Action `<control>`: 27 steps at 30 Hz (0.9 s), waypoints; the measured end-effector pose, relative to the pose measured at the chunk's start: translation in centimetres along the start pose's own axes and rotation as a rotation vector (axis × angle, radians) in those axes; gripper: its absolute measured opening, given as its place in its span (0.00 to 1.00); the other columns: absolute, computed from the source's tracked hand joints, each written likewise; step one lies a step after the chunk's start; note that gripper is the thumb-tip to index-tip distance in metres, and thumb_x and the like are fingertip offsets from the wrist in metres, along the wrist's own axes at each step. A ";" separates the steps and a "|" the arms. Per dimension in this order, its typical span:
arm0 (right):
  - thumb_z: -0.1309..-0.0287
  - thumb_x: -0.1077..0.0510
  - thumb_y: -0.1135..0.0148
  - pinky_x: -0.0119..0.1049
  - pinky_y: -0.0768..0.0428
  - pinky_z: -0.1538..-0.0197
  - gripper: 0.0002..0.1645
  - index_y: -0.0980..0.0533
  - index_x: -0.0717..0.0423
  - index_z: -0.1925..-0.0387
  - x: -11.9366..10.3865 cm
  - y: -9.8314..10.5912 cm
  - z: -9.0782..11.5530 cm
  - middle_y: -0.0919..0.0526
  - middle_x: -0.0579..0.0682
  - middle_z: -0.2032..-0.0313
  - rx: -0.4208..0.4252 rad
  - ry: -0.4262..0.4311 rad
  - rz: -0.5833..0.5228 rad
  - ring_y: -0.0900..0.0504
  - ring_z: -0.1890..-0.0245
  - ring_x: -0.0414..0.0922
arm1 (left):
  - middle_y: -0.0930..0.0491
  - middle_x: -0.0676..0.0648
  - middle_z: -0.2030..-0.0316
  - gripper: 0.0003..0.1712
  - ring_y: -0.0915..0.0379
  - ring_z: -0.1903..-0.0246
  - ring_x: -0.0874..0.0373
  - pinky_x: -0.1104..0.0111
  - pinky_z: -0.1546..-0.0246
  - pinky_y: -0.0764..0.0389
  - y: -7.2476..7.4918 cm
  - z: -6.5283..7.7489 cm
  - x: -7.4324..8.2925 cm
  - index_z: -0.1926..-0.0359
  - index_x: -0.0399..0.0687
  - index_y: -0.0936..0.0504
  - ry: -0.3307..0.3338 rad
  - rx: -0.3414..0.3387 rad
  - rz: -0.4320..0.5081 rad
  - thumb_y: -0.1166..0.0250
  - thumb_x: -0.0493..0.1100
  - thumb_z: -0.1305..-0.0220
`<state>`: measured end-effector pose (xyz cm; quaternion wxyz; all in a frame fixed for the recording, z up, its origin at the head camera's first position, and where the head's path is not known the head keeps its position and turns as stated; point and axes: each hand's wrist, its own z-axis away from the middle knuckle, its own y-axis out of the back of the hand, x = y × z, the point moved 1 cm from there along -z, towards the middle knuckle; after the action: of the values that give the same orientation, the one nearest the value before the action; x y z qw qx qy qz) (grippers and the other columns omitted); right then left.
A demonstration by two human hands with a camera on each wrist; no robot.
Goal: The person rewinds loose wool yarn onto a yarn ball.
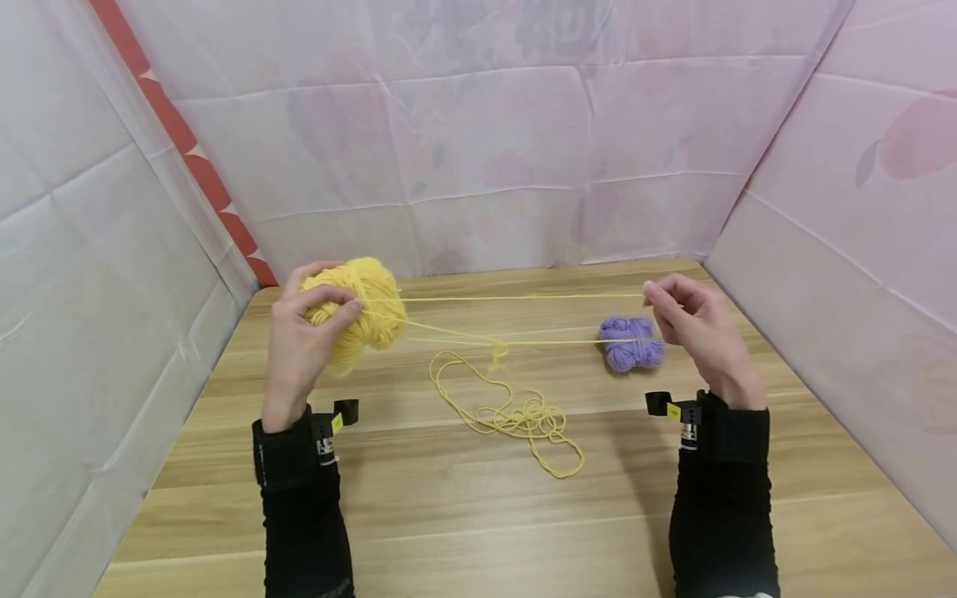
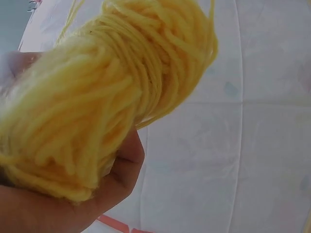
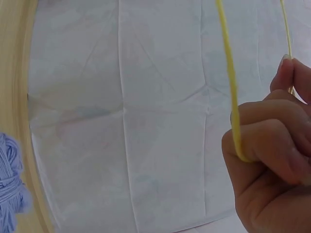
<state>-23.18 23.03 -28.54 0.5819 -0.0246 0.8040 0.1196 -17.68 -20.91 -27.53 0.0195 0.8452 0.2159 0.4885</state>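
My left hand [image 1: 299, 336] grips a yellow ball of yarn [image 1: 376, 295] above the table's left side, thumb and fingers curled round it. In the left wrist view the yarn ball [image 2: 97, 102] fills much of the picture, its middle wrapped by a band of strands. Across from it, my right hand [image 1: 699, 324] pinches a yellow yarn strand [image 1: 523, 297] between thumb and forefinger. A second strand [image 3: 232, 92] loops round its curled lower fingers in the right wrist view. Both strands stretch sideways between the hands, with a small tangle [image 1: 498, 352] hanging from the lower one.
Loose yellow yarn [image 1: 523, 419] lies in coils on the wooden table [image 1: 449, 531]. A purple yarn skein [image 1: 630, 353] sits at the right, below the strand and near the right hand. Pale sheeted walls [image 1: 493, 149] enclose the table at the back and sides.
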 end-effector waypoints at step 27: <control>0.34 0.34 0.52 0.49 0.25 0.56 0.38 0.20 0.66 0.55 1.3 7.4 1.8 0.26 0.75 0.50 -0.201 -0.516 0.875 0.26 0.53 0.63 | 0.30 0.51 0.45 0.08 0.38 0.40 0.56 0.69 0.46 0.30 3.1 0.5 1.7 0.65 0.27 0.16 0.005 0.538 0.125 0.37 0.27 0.48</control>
<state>-23.21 30.70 -29.09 0.6517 0.2886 0.5537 0.4307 -15.41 -22.98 -25.63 -0.2364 0.8304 0.2853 0.4161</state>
